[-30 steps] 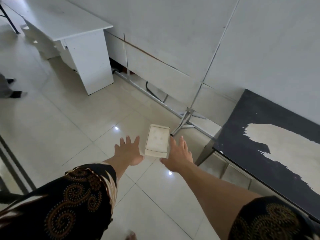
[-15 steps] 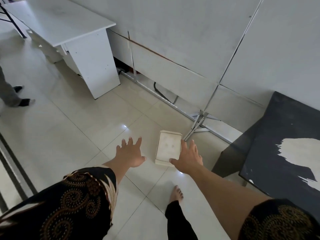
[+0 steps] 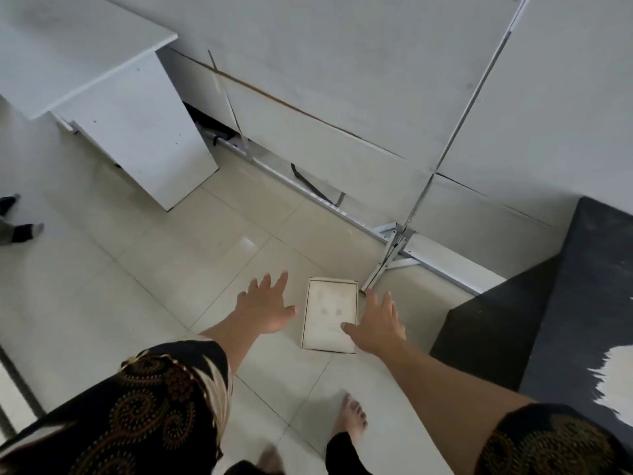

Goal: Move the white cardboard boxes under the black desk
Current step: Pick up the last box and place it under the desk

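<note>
A flat white cardboard box point(image 3: 329, 311) lies on the tiled floor, close to the left end of the black desk point(image 3: 582, 303). My left hand point(image 3: 265, 305) hovers just left of the box with fingers spread, holding nothing. My right hand point(image 3: 378, 322) is at the box's right edge, fingers spread, the thumb over the box's lower right part. Whether the thumb touches the box I cannot tell. The desk top is black with a worn white patch point(image 3: 613, 385).
A white desk point(image 3: 113, 97) stands at the upper left. White wall panels run behind, with a metal floor rail and a slanted metal pole with a foot bracket point(image 3: 390, 258) just beyond the box. My bare feet point(image 3: 349, 419) are below. Another person's feet point(image 3: 20, 228) are at far left.
The view has shifted right to left, so the black desk sits further right. Both hands stay spread beside the box; my right hand has come closer to its right edge.
</note>
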Demonstrator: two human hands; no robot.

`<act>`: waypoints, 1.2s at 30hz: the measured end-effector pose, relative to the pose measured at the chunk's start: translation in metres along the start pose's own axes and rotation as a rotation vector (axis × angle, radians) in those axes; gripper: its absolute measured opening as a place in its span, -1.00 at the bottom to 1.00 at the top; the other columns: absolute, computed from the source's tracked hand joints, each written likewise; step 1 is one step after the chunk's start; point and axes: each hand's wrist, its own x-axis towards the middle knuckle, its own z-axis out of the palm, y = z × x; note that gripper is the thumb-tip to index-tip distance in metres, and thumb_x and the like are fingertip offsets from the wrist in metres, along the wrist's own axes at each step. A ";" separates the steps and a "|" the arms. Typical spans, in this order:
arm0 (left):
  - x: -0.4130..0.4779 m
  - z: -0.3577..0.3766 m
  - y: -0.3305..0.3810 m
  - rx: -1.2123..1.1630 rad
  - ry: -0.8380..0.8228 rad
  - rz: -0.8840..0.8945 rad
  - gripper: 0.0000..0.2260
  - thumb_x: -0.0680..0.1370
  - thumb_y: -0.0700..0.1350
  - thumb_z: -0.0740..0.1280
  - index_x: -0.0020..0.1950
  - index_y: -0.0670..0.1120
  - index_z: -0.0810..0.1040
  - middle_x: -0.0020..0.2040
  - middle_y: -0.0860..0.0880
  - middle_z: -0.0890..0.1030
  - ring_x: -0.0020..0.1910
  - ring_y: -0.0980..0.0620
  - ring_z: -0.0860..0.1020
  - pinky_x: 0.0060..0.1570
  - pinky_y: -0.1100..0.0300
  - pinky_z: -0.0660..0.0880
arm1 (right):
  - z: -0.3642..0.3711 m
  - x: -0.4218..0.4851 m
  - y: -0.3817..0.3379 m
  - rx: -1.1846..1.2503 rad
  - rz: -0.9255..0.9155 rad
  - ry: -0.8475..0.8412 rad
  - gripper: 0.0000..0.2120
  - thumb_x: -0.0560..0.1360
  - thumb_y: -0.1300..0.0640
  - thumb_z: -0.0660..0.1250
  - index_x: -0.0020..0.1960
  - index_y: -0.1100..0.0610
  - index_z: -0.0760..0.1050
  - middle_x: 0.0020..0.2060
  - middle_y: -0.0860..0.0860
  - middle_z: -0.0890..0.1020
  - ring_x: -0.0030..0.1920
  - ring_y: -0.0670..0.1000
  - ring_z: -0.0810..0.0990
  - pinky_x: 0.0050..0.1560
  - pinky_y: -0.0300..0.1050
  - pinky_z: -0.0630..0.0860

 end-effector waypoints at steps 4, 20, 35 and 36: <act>0.038 -0.026 0.017 0.064 -0.013 0.037 -0.26 0.61 0.27 0.12 0.62 0.10 -0.24 0.65 -0.10 -0.10 0.61 -0.21 -0.07 0.49 -0.16 0.10 | -0.017 0.025 -0.001 0.053 0.050 0.016 -0.09 0.48 -0.23 0.39 0.61 0.01 -0.04 0.63 0.14 -0.08 0.62 0.17 -0.02 0.47 0.20 0.27; 0.203 -0.069 0.086 0.401 -0.153 0.607 -0.34 0.64 0.24 0.06 0.63 0.06 -0.13 0.64 -0.10 0.01 0.60 -0.18 0.02 0.47 -0.15 0.14 | 0.001 0.074 -0.027 0.624 0.715 0.190 -0.07 0.44 -0.33 0.36 0.60 0.05 0.04 0.52 0.18 0.21 0.52 0.24 0.23 0.43 0.17 0.31; 0.403 0.121 0.043 0.472 -0.195 0.612 -0.35 0.64 0.10 0.20 0.63 0.06 -0.05 0.64 -0.08 0.03 0.57 -0.17 0.10 0.46 -0.12 0.15 | 0.250 0.231 0.007 1.064 0.974 0.105 -0.10 0.47 -0.24 0.40 0.60 0.12 0.05 0.53 0.17 0.20 0.45 0.27 0.36 0.38 0.13 0.36; 0.419 0.142 0.039 0.484 -0.184 0.626 -0.36 0.63 0.08 0.21 0.63 0.06 -0.03 0.64 -0.09 0.04 0.57 -0.18 0.12 0.45 -0.12 0.17 | 0.274 0.240 0.011 1.092 1.005 0.103 -0.10 0.47 -0.23 0.40 0.59 0.13 0.05 0.51 0.18 0.23 0.44 0.27 0.38 0.37 0.13 0.37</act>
